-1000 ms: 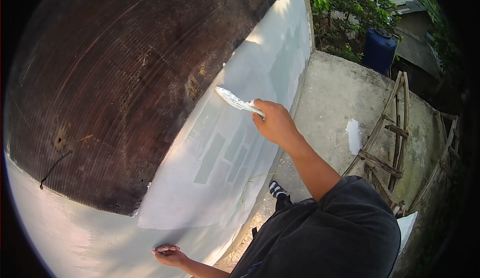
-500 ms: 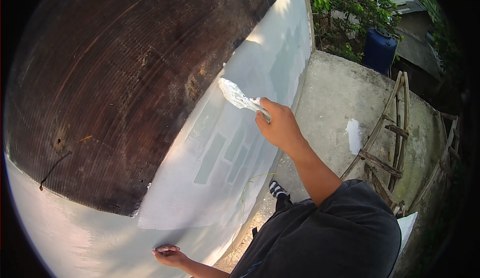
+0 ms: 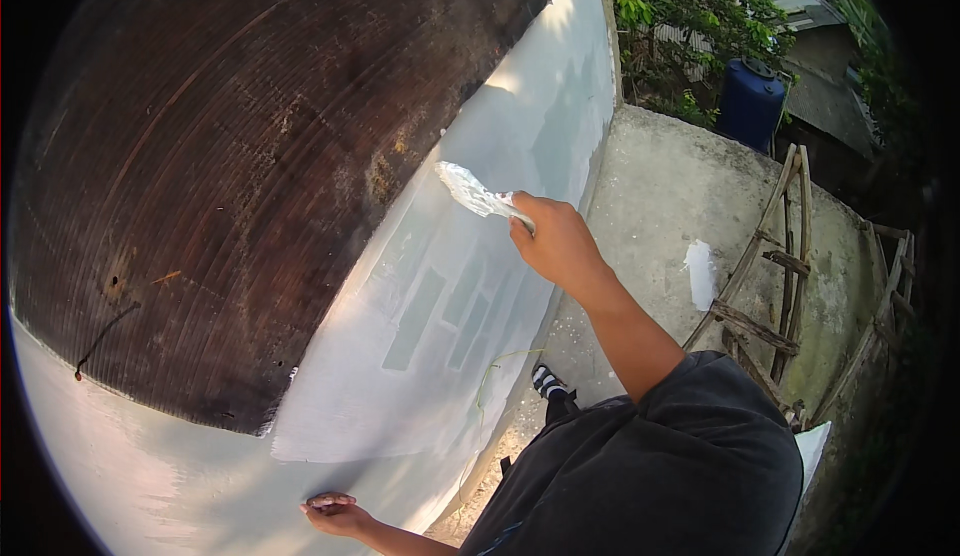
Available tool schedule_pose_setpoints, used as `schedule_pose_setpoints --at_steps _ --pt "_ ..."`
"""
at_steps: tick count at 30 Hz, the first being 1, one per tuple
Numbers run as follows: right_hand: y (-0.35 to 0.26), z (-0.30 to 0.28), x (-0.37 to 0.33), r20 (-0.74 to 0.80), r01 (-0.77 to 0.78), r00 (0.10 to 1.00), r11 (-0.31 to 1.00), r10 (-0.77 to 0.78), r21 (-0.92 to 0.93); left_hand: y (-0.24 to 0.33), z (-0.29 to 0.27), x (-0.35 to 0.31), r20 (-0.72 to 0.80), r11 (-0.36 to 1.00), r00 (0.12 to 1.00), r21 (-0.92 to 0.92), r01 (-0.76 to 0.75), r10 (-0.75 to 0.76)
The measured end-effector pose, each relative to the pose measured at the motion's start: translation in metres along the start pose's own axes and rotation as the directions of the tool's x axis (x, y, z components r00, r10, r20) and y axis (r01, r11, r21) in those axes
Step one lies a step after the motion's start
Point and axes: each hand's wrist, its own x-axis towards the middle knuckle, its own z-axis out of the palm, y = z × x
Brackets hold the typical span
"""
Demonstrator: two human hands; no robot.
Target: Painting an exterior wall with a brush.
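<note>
In my right hand (image 3: 560, 243) is a paintbrush (image 3: 468, 190), its bristles and lower handle coated in white paint. The bristle tip meets or nearly meets the pale wall (image 3: 340, 396), close under the edge of the dark corrugated metal sheet (image 3: 230, 156). White paint covers much of the wall, with grey-green patches showing through. Low on the left, my left hand (image 3: 338, 518) is beside the wall with its fingers curled. Something brownish shows at those fingers, too small to make out.
A rough wooden ladder (image 3: 768, 286) stands at the right over a concrete surface (image 3: 650, 191) with a white paint smear (image 3: 700, 274). Farther off are a blue water tank (image 3: 750, 104) and leafy branches (image 3: 690, 11). A thin green string (image 3: 487, 381) hangs by the wall.
The view has shifted slightly. The brush remains near the metal sheet's edge, barely moved, and my left hand keeps its place low by the wall.
</note>
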Motion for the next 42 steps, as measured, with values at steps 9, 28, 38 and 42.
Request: schedule_pose_setpoints --at_steps 9,28,38,42 --pt "0.018 0.016 -0.009 0.173 -0.091 0.979 0.990 0.108 -0.107 -0.001 0.003 -0.002 -0.007 0.999 1.000 -0.042 0.009 -0.009" --pt "0.002 0.007 -0.015 0.078 0.021 0.997 1.000 -0.021 0.004 -0.001 0.000 -0.001 -0.006 1.000 1.000 0.010 -0.002 0.002" --pt "0.003 0.016 -0.024 0.185 -0.003 0.983 1.000 0.007 -0.020 -0.002 0.002 -0.001 0.011 1.000 1.000 -0.024 -0.009 0.009" --pt "-0.011 0.001 -0.019 0.145 -0.020 0.989 1.000 0.017 0.019 -0.002 -0.002 0.000 0.008 1.000 1.000 -0.004 -0.010 0.010"
